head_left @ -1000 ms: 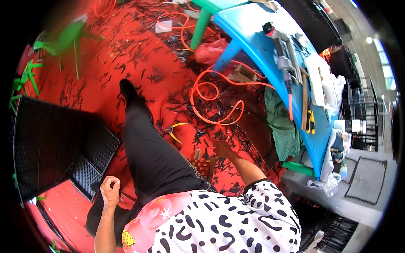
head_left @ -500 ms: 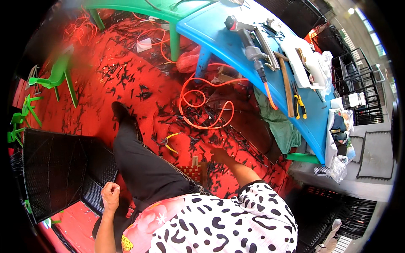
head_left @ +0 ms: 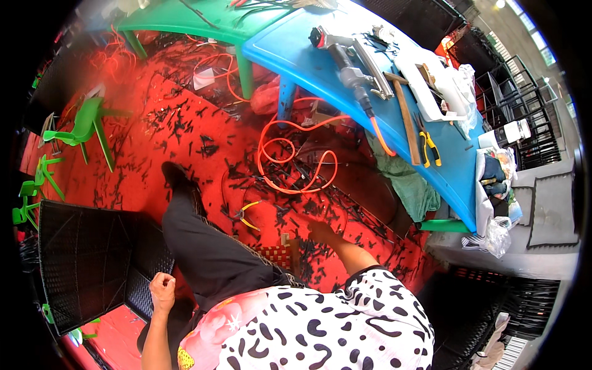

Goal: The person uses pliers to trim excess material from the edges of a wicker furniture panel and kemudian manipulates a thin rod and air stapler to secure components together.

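Observation:
My left hand is curled closed beside the edge of a black woven wicker piece at the left. Anything inside its fingers is hidden. My right hand reaches down low over the littered red floor, dark and smeared, so its fingers do not show clearly. Left of it, yellow-handled pliers lie on the red floor covering, among many short black strips. A low seat with red-and-cream weaving is partly visible by my leg, between my two hands.
A blue table at upper right carries an air nail gun, a hammer, yellow-black pliers and a white tray. An orange hose loops down across the floor. Green chairs stand at left.
The whole view has shifted slightly, so the table and tools sit a little farther left. Both hands keep nearly the same places and poses.

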`<action>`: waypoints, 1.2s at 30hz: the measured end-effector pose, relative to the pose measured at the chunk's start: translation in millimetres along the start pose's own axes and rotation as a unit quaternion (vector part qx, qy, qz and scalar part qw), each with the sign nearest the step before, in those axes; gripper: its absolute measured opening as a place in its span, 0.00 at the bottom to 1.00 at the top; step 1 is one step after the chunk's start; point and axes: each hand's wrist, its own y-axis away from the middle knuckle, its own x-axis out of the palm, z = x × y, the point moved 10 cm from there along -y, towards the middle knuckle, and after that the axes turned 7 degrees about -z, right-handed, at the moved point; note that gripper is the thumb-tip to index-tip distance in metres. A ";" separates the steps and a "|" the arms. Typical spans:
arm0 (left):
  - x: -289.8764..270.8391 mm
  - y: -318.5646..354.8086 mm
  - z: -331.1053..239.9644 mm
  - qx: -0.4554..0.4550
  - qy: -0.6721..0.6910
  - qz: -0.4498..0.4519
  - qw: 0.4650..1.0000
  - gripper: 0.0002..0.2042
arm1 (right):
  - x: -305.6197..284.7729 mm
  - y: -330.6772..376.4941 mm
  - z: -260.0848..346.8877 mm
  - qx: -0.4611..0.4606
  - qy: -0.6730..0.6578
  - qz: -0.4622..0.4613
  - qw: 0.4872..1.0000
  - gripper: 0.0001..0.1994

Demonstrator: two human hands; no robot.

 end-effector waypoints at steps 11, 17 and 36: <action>1.1 -5.7 45.4 0.009 -0.099 0.017 0.995 0.04 | -357.2 91.7 164.0 -0.337 -0.252 -0.420 0.804 0.05; -17.3 -22.3 67.4 -0.014 -0.163 -0.020 0.986 0.05 | -539.1 131.2 55.5 -0.095 -0.013 -0.662 0.743 0.05; 0.6 23.4 96.2 -0.055 -0.246 0.026 0.967 0.07 | -604.0 52.6 -411.8 0.157 0.558 -0.335 0.743 0.10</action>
